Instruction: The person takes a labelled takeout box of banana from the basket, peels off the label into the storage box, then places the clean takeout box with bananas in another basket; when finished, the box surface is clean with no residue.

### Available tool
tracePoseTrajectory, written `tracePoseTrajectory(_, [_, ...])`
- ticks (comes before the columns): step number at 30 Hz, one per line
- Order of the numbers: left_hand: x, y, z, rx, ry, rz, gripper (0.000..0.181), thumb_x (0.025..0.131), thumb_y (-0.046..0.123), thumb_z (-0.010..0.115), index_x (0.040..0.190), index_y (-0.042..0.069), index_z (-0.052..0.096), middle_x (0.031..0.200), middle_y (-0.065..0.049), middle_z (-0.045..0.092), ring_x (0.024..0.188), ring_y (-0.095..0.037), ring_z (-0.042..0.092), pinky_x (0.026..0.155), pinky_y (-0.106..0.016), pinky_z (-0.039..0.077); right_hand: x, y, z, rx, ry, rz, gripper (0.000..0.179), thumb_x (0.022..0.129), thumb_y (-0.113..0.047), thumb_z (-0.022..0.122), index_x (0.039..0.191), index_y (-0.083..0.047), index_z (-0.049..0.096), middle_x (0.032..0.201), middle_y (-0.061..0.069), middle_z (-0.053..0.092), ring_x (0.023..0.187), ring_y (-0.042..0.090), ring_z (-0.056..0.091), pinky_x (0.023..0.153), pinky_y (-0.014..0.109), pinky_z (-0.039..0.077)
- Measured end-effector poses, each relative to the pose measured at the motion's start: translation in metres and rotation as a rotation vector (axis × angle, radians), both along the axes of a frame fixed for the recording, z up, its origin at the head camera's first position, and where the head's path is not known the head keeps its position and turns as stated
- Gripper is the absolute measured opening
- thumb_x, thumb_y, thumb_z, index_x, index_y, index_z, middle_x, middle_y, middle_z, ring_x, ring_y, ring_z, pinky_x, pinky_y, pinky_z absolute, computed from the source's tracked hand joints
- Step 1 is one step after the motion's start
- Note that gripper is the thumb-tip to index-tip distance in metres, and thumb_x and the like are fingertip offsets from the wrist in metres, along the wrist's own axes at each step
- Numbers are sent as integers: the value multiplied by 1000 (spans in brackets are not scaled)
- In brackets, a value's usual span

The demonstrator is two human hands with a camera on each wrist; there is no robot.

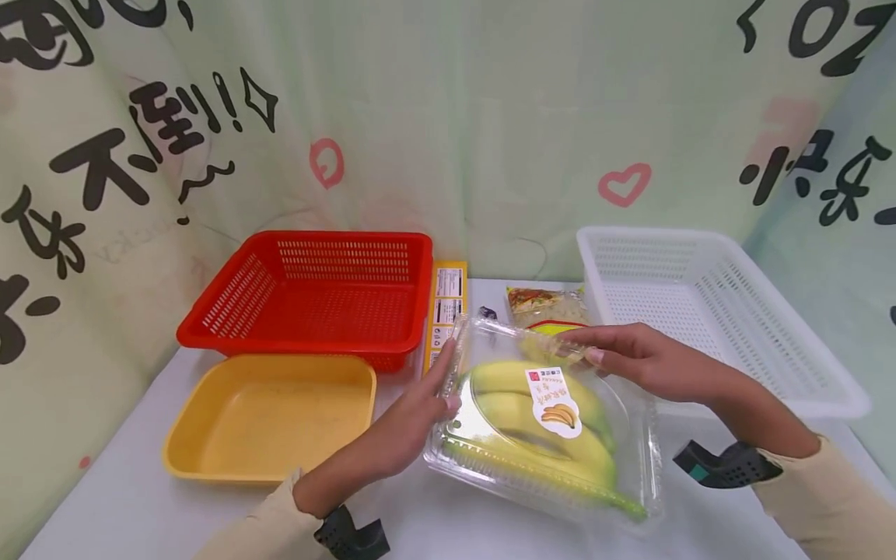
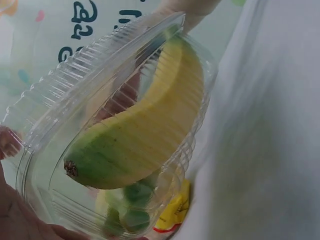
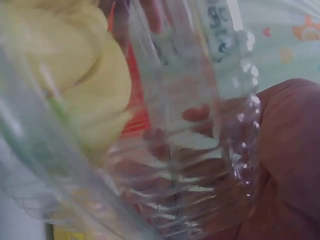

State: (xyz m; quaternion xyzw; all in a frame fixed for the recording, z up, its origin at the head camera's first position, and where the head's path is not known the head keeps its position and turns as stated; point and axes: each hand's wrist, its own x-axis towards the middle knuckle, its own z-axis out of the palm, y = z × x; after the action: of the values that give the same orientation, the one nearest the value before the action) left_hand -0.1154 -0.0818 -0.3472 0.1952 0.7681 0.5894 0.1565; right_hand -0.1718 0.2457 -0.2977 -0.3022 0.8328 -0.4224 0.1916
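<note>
A clear plastic clamshell box of yellow, partly green bananas is held tilted above the table. On its lid is a white label with a banana picture. My left hand grips the box's left edge, thumb on the near side. At the far right edge, my right hand pinches the rim between thumb and fingers. The left wrist view shows one banana through the ribbed wall. In the right wrist view the fingers behind the plastic are blurred.
A red basket stands back left, behind a yellow tray. To the right is a white basket. Behind the box lie a yellow-and-white printed strip and a food packet. A printed curtain closes off the back.
</note>
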Motion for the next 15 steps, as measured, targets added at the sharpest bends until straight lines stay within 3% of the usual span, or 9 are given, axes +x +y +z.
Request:
tracePoseTrajectory(4, [12, -2, -8, 8, -21, 11, 69, 101, 28, 42, 157, 29, 2, 162, 5, 6, 146, -26, 10, 110, -51, 29, 1, -4, -6, 23, 47, 20, 37, 102, -13, 49, 138, -4, 54, 131, 18, 56, 105, 19, 59, 83, 30, 54])
tracePoseTrajectory(8, [20, -6, -15, -34, -18, 36, 77, 98, 38, 50, 156, 34, 1, 161, 5, 9, 146, -23, 13, 113, -54, 21, 2, -9, -12, 34, 111, 49, 36, 102, -12, 50, 137, -8, 56, 132, 13, 57, 110, 23, 55, 87, 28, 50])
tracePoseTrajectory(15, [27, -13, -32, -9, -5, 10, 89, 91, 27, 58, 157, 32, 0, 161, 4, 8, 146, -21, 10, 114, -53, 16, 4, -15, -22, 64, 138, 51, 34, 102, -14, 50, 135, -8, 58, 132, 11, 58, 113, 26, 53, 91, 29, 48])
